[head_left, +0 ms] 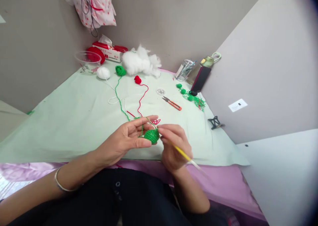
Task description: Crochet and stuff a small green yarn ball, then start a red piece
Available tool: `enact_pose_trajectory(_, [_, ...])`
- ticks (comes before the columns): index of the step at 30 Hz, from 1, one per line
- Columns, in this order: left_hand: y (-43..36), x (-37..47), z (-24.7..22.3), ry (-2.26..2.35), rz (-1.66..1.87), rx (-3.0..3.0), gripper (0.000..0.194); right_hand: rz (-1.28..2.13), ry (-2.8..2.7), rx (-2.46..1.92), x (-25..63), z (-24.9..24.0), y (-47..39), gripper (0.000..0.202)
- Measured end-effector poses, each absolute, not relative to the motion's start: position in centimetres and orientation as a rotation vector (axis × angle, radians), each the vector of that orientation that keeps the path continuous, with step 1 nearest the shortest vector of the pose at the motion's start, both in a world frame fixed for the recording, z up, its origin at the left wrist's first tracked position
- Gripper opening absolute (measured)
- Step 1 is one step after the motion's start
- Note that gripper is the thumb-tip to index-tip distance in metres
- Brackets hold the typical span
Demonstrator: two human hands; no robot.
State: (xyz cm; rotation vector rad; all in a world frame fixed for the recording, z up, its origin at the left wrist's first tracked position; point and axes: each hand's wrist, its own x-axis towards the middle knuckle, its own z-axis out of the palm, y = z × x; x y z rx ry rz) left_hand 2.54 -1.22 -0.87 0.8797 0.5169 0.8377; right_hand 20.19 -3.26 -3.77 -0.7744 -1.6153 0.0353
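Note:
Between my two hands is a small green crocheted piece, rounded in shape. My left hand grips it between thumb and fingers, with green yarn passing over the raised index finger. That strand runs back across the table to a green yarn ball. My right hand is closed around a crochet hook with a yellow handle, its tip end at the right edge of the green piece. The hook's tip itself is hidden by fingers and yarn. Red yarn lies just beyond my left fingers.
Orange thread snips lie beside a small round container. White stuffing, a white yarn ball, a plastic tub and a tissue box stand behind. Green crocheted pieces, a bottle and a phone are at right.

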Motion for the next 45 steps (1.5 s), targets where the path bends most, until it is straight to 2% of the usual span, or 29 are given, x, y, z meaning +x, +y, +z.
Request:
enact_pose_trajectory(8, [-0.1,1.4,-1.1,0.389,0.734,0.848,0.051,0.688,-1.323,-0.738,21.9,-1.8,-3.1,0.017])
enact_pose_trajectory(14, [0.1,1.1,-1.3,0.427,0.724,0.988,0.049,0.992,-1.134,-0.693,22.3,-1.5,-2.7,0.015])
enact_pose_trajectory(17, [-0.1,1.2,-1.4,0.520,0.724,1.159,0.067,1.000,-1.265,-0.666,21.8,-1.7,-2.9,0.016])
enact_pose_trajectory(21, [-0.4,1.5,-1.3,0.653,0.755,1.347,0.080,0.745,-1.535,-0.761,21.2,-2.2,-3.2,0.018])
enact_pose_trajectory(25, [-0.4,1.7,-0.8,0.742,0.786,1.510,0.078,0.859,-1.415,-0.717,21.4,-2.8,-2.8,0.017])
enact_pose_trajectory(28, [-0.2,1.6,-0.4,0.767,0.750,1.569,0.071,1.054,-1.294,-0.693,21.8,-3.1,-2.4,0.016])
enact_pose_trajectory(32, [-0.1,1.6,-0.2,0.770,0.722,1.572,0.061,1.131,-1.340,-0.673,22.6,-3.0,-2.0,0.018])
enact_pose_trajectory(35, [-0.1,1.5,-0.2,0.792,0.695,1.615,0.047,1.114,-1.430,-0.663,23.2,-2.6,-2.0,0.018])
enact_pose_trajectory(39, [0.1,1.6,-0.4,0.790,0.698,1.657,0.065,0.919,-1.650,-0.735,23.6,-1.6,-2.4,0.019])
enact_pose_trajectory(45, [-0.6,2.4,-1.1,0.831,0.827,1.368,0.076,-0.040,-2.096,-0.733,22.7,-1.5,-3.8,0.024])
